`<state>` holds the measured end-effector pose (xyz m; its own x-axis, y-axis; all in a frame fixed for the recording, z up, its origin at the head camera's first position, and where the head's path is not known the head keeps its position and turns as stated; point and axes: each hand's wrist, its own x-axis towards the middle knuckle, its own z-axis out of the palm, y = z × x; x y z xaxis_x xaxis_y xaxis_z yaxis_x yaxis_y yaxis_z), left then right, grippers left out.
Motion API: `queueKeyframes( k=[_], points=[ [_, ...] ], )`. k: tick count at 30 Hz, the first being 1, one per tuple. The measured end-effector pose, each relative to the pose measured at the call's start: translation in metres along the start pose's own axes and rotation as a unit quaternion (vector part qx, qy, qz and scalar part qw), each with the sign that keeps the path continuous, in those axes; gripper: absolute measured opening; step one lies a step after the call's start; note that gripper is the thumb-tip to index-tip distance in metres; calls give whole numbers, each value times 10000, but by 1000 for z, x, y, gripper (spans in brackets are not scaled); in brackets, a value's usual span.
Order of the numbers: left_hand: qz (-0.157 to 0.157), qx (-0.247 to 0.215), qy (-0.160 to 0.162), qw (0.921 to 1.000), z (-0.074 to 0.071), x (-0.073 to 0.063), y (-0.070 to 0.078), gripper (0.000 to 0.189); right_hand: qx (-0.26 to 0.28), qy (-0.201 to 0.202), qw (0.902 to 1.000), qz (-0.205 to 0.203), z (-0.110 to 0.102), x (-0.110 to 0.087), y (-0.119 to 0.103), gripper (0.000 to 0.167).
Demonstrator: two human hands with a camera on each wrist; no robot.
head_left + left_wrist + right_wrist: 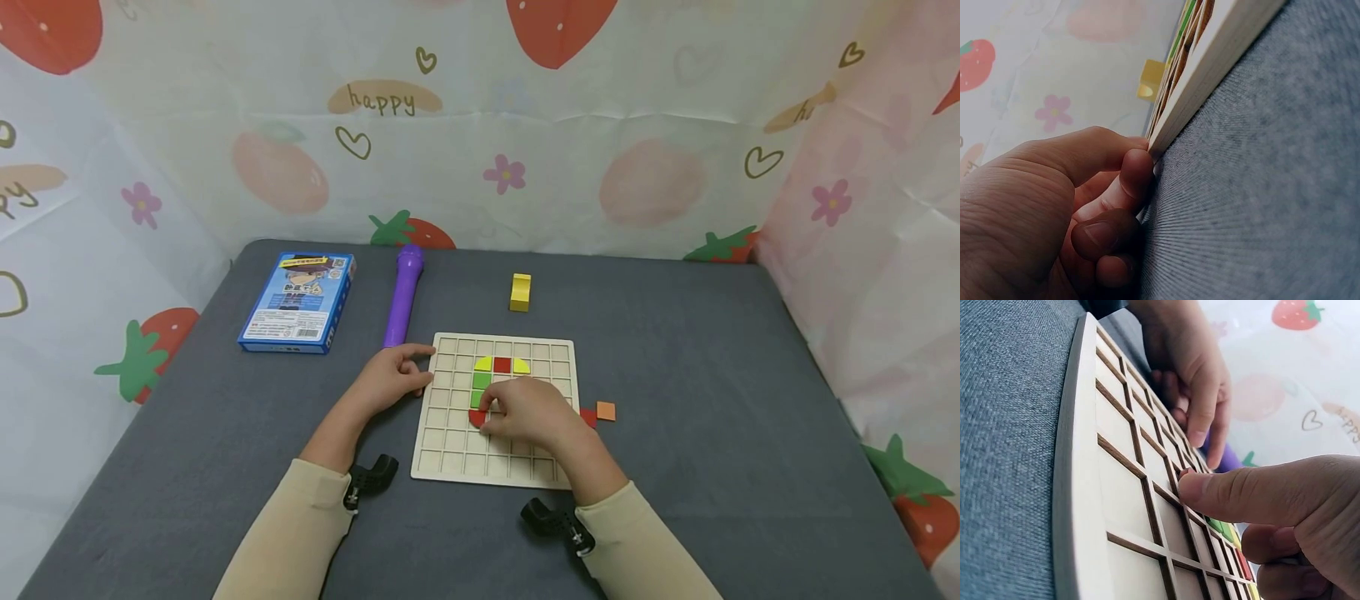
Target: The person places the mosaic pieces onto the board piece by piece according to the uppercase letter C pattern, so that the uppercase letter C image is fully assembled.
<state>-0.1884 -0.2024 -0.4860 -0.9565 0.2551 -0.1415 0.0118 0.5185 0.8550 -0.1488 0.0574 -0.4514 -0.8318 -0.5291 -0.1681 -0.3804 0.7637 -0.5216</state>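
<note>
Pale gridded board (452, 440), 2 green squares (482, 381), red rounded piece (476, 419), purple microphone (404, 287), grey cloth (712, 375), strawberry-patterned white backdrop (465, 171).

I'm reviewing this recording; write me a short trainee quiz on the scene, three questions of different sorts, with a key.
1. In the grid board, what colour is the square tile between the two yellow tiles?
A) green
B) red
C) blue

2. True or false: in the head view, the purple microphone lies to the right of the blue box.

3. Which grip is at the red rounded tile?

Key:
1. B
2. True
3. The right grip
</note>
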Motion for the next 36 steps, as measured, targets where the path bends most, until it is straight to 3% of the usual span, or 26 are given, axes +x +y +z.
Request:
queueKeyframes(
  k=[18, 26, 36],
  points=[
    [8, 28, -3, 10000, 0, 0, -1, 46, -279, 219, 9989, -297, 0, -2, -3, 8],
    [12, 67, -6, 10000, 0, 1, -2, 45, -359, 115, 9982, -459, 1, -1, -4, 21],
    [33, 82, 9, 10000, 0, 1, -2, 44, -402, 121, 9987, -294, 1, -1, -5, 19]
  ],
)
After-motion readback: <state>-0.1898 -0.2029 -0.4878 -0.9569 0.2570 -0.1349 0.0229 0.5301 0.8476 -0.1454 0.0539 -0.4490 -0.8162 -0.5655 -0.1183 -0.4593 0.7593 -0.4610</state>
